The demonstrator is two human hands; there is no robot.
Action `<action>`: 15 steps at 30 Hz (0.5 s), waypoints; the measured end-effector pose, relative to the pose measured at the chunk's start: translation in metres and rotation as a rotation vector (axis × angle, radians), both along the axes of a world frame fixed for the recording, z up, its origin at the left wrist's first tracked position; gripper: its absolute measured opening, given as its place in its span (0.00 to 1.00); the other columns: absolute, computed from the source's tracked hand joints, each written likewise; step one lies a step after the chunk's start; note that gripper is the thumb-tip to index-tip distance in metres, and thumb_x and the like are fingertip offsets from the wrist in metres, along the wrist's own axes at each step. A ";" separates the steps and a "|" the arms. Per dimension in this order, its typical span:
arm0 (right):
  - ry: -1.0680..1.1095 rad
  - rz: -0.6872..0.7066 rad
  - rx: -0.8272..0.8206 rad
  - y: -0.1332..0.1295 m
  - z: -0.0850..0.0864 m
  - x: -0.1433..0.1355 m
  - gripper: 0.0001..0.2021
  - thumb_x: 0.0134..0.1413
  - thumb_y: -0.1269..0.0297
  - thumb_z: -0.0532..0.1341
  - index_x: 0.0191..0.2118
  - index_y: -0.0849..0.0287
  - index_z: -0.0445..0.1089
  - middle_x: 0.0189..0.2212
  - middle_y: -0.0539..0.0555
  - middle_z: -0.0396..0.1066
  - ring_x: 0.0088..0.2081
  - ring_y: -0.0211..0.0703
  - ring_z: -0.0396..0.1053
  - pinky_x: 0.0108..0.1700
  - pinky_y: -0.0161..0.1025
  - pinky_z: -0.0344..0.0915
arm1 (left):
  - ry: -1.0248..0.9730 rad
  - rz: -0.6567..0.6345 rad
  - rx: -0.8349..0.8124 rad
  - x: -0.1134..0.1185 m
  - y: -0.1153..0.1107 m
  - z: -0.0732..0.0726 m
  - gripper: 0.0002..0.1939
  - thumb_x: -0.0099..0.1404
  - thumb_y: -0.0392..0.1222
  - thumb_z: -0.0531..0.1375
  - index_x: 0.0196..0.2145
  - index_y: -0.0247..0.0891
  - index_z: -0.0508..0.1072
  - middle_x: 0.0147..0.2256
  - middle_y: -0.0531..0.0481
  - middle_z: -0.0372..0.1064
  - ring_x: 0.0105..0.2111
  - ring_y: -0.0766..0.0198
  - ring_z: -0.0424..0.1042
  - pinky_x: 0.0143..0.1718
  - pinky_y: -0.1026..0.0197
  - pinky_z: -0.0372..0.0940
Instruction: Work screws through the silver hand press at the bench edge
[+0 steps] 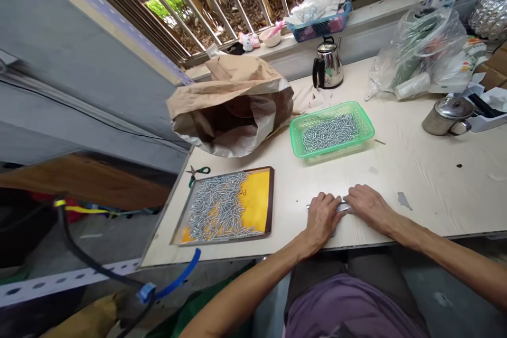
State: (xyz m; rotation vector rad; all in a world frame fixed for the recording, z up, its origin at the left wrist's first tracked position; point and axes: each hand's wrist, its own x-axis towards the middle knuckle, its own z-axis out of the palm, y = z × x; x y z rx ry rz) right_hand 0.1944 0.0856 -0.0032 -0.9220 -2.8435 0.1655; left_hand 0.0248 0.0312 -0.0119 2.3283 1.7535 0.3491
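Note:
My left hand [324, 217] rests low over the table near its front edge, fingers curled round a slim silvery metal piece [344, 206]. At the other end of that piece is my right hand [367, 206], its fingers closed on it too. Most of the piece is hidden under the fingers, so its exact kind does not show. To the left lies a shallow tray [271, 200] with a yellow bottom, holding many small silvery metal pins [217, 206]. Behind the hands, a green plastic basket [332, 152] holds more such pins.
A large open paper bag [233, 100] stands behind the tray, with green-handled scissors [198, 170] near the table's left edge. Further back are a steel kettle [329, 63] and a plastic bag [420, 53]. A lidded steel mug [449, 115] stands at the right.

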 end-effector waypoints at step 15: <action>-0.003 -0.114 -0.111 0.050 0.011 0.006 0.12 0.61 0.68 0.50 0.37 0.61 0.71 0.35 0.58 0.70 0.38 0.46 0.65 0.42 0.42 0.62 | -0.098 -0.067 0.170 0.033 -0.037 -0.022 0.11 0.69 0.37 0.51 0.48 0.37 0.66 0.48 0.42 0.68 0.51 0.56 0.66 0.58 0.42 0.57</action>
